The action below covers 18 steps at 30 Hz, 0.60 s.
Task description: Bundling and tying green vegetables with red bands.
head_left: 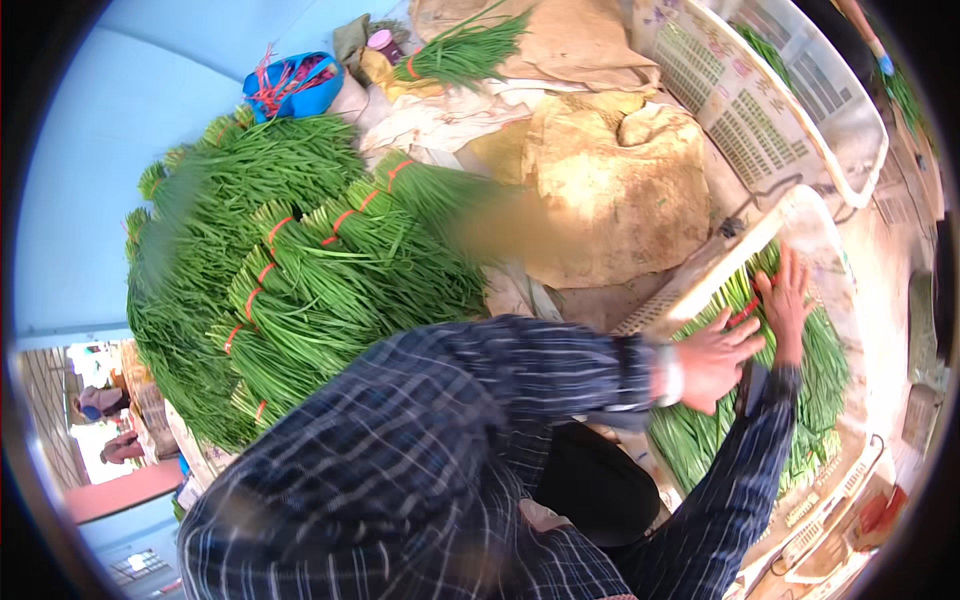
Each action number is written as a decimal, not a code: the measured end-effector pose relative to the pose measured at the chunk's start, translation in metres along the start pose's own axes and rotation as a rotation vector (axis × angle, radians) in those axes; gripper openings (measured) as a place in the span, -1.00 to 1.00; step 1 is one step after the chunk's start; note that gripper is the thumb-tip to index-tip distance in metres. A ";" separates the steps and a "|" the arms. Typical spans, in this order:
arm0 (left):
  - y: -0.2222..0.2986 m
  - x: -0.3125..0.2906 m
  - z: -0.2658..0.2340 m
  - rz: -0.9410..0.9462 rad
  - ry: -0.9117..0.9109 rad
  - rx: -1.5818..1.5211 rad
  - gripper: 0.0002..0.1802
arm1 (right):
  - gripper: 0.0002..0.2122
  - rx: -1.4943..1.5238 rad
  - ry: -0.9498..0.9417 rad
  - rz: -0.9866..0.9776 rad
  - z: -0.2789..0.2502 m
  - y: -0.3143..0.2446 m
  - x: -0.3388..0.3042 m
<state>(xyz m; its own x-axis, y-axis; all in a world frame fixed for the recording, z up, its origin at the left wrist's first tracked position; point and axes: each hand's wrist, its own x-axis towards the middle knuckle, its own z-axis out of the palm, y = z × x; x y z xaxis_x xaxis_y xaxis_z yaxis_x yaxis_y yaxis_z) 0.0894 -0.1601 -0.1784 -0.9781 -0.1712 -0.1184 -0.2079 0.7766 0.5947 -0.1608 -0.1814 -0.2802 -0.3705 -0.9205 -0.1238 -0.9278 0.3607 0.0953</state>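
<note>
My left hand (708, 362) lies with spread fingers on green garlic chives (705, 440) packed in a pale plastic crate (805, 215) at the right. Farther right, my right hand (786, 306) rests its stretched fingers on the far end of the same chives, beside a red band (745, 309). The two hands are apart, and neither is closed round a bundle. A light band circles my left wrist. To the left of my arm lies a large pile of chive bundles (370, 260), several tied with red bands. My left arm hides the near part of the pile.
Brown sacking (615, 190) covers the floor between pile and crate. One tied chive bundle (465, 50) lies on it at the back. A blue bag (305, 88) of red ties stands by the blue wall (130, 100). Another crate (720, 95) is behind. People (122, 447) show far left.
</note>
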 end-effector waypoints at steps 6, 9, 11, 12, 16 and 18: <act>-0.113 -0.221 -0.001 -0.446 0.968 -0.988 -0.40 | -0.36 0.999 0.176 -0.101 -0.103 -0.103 -0.069; -0.236 -0.304 0.042 -0.971 1.362 -0.852 -0.21 | -0.29 0.937 0.141 -0.044 -0.105 -0.167 -0.090; -0.302 -0.362 0.074 -1.495 1.668 -0.617 -0.06 | -0.26 0.667 0.208 -0.090 -0.084 -0.201 -0.092; -0.331 -0.385 0.086 -1.688 1.631 -0.385 -0.03 | -0.28 0.506 0.290 -0.143 -0.073 -0.201 -0.092; -0.407 -0.439 0.094 -1.897 1.479 -0.561 0.04 | -0.24 0.344 0.308 -0.219 -0.082 -0.213 -0.096; -0.436 -0.450 0.093 -2.037 1.269 -0.549 0.13 | -0.24 0.369 0.276 -0.176 -0.082 -0.215 -0.097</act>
<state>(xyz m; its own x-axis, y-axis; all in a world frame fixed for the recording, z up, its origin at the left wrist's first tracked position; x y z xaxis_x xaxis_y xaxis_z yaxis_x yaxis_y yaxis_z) 0.6192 -0.3655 -0.4584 0.8247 -0.4423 -0.3525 -0.2366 -0.8359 0.4953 0.0776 -0.1820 -0.2080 -0.2281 -0.9597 0.1642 -0.9472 0.1796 -0.2657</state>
